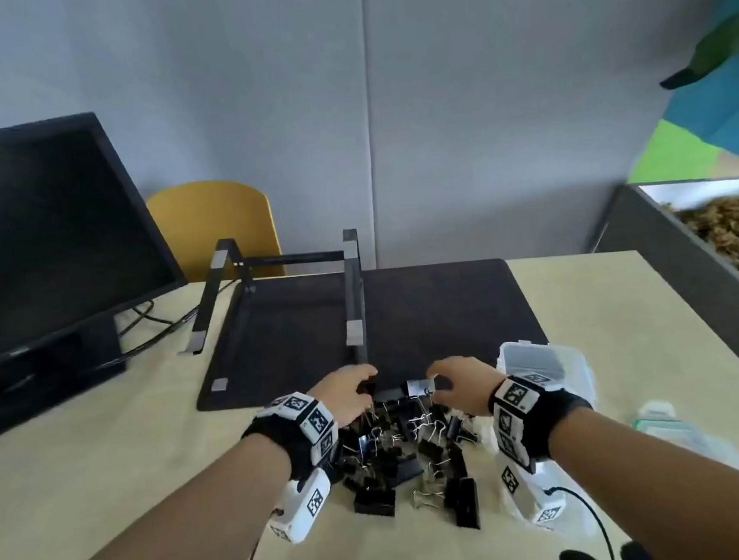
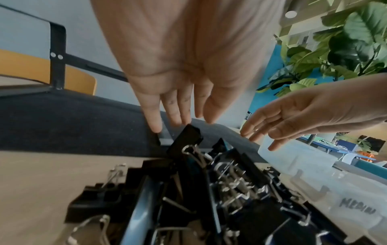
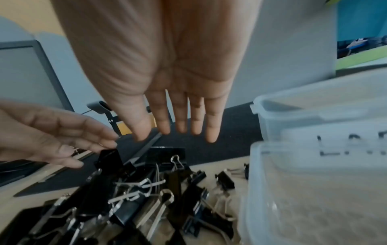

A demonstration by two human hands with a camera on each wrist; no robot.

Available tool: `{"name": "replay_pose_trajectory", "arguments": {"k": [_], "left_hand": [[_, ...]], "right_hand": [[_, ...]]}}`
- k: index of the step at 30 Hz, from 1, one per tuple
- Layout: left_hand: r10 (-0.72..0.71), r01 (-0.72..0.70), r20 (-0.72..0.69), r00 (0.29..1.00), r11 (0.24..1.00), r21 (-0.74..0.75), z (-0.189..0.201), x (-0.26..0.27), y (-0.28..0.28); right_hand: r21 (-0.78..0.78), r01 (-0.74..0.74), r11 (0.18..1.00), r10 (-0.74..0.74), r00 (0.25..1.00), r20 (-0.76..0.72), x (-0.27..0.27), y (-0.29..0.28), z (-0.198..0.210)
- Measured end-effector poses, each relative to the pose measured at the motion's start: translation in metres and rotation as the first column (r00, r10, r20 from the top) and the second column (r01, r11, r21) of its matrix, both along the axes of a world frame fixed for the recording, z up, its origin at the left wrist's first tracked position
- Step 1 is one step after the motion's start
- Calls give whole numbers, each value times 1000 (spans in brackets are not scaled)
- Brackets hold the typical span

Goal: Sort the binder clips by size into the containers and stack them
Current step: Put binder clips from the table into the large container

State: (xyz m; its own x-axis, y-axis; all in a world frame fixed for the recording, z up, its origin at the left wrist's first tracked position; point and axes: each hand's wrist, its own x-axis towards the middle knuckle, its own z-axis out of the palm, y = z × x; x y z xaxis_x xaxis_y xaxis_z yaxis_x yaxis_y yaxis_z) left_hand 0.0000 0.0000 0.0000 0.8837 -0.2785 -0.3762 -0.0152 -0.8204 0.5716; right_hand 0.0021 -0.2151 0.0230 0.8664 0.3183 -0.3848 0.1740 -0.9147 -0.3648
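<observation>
Binder clips (image 1: 402,452) lie heaped, black with silver wire handles and of mixed sizes, on the pale table (image 1: 107,476) just at the near edge of a dark mat (image 1: 430,319); the heap sits between the two hands. Handwriting is seen on clear plastic containers (image 1: 543,371) to the right of the heap: "MEDIU" can be read on one (image 2: 356,210) in the left wrist view, and "LA", cut off by the frame edge, on another (image 3: 345,145) in the right wrist view; nothing can be made out inside them. At far left a dark monitor (image 1: 39,239) stands with cables behind it; next, a black metal stand (image 1: 296,287) rests partly on the mat, with a yellow chair back (image 1: 218,226) behind it. The left hand (image 1: 347,394) is held over the heap's far edge, fingers nearly straight, their tips (image 2: 156,127) at an upturned black clip (image 2: 186,140); no grip is visible. The right hand (image 1: 459,388) hovers above the clips with fingers (image 3: 211,134) extended and spread, holding nothing. A planter of dry moss (image 1: 734,240) stands at far right.
</observation>
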Motion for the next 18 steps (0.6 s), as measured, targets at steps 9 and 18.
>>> {"name": "replay_pose_trajectory", "arguments": {"k": [9, 18], "left_hand": [[-4, 4, -14, 1000, 999, -44, -38, 16, 5], [-39, 33, -44, 998, 992, -122, -44, 26, 12]], "right_hand": [[56, 81, 995, -75, 993, -91, 13, 19, -44], [-10, 140, 990, -141, 985, -101, 22, 17, -52]]}}
